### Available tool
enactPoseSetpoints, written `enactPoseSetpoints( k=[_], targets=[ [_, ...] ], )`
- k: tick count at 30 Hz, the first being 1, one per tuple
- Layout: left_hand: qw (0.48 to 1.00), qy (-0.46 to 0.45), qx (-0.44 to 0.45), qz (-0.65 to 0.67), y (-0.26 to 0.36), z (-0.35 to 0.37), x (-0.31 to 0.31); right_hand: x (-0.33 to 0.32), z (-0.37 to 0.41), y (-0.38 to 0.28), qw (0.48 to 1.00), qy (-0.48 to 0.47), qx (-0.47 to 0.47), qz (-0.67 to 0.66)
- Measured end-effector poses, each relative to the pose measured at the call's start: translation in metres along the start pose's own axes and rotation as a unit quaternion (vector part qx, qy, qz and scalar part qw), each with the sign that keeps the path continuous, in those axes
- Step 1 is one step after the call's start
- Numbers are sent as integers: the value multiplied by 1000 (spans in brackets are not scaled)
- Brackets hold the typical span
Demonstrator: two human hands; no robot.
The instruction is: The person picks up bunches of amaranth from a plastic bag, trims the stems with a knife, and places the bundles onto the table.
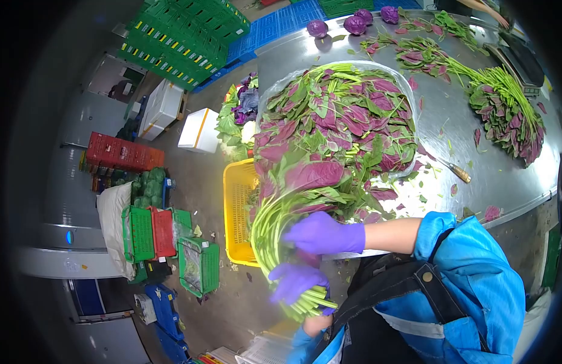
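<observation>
My left hand, in a purple glove, is closed around the lower stems of a bunch of amaranth greens. The pale green stem ends stick out below its fingers, and the red-green leaves spread up toward the table. My right hand, gloved alike, is against the same stems higher up; its fingers are smeared by motion. Behind the bunch, a large heap of amaranth lies on a clear plastic sheet on the steel table. A knife with a wooden handle rests right of the heap.
A yellow basket stands below the table edge on the left. Another amaranth bunch lies near a dark scale. Purple cabbages sit along the far edge. Green crates are stacked behind. Another person's arm shows top right.
</observation>
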State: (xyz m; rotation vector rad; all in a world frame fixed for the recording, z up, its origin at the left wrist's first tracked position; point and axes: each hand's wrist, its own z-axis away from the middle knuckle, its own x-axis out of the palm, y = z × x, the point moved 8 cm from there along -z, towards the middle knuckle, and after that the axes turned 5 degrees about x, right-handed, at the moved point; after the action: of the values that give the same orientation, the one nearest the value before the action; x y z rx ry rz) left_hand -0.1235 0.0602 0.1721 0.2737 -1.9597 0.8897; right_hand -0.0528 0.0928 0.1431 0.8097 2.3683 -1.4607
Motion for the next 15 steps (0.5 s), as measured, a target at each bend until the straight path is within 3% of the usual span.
enactPoseSetpoints(
  k=[1, 3, 5, 6, 7, 8, 9, 12, 13, 15],
  targets=[
    [1000, 6, 11, -2, 2, -1, -2, -1, 7, 5, 1000, 1, -1, 0],
    [1000, 10, 22, -3, 5, -4, -3, -24, 25, 16, 991, 132, -27, -5],
    [1000, 12, 20, 18, 9, -5, -2, -23, 35, 48, 994, -19, 104, 1],
    [1000, 9, 21, 18, 11, -5, -3, -32, 42, 54, 995, -20, 101, 2],
    [999, 29, 33, -7, 16, -5, -7, -14, 56, 73, 953, -211, 154, 152],
    [997, 50, 43, -32, 19, -5, -11, -2, 79, 93, 851, -387, 199, 294],
    [998, 49, 39, -32, 16, -7, -8, -2, 78, 93, 852, -384, 200, 295],
    [987, 117, 83, -76, 15, -10, -16, -30, 51, 60, 973, -143, 139, 118],
    [984, 127, 94, -83, 18, -9, -20, -32, 43, 48, 973, -140, 140, 119],
    [981, 139, 101, -90, 15, -9, -24, -38, 23, 31, 977, -90, 180, -69]
  ],
)
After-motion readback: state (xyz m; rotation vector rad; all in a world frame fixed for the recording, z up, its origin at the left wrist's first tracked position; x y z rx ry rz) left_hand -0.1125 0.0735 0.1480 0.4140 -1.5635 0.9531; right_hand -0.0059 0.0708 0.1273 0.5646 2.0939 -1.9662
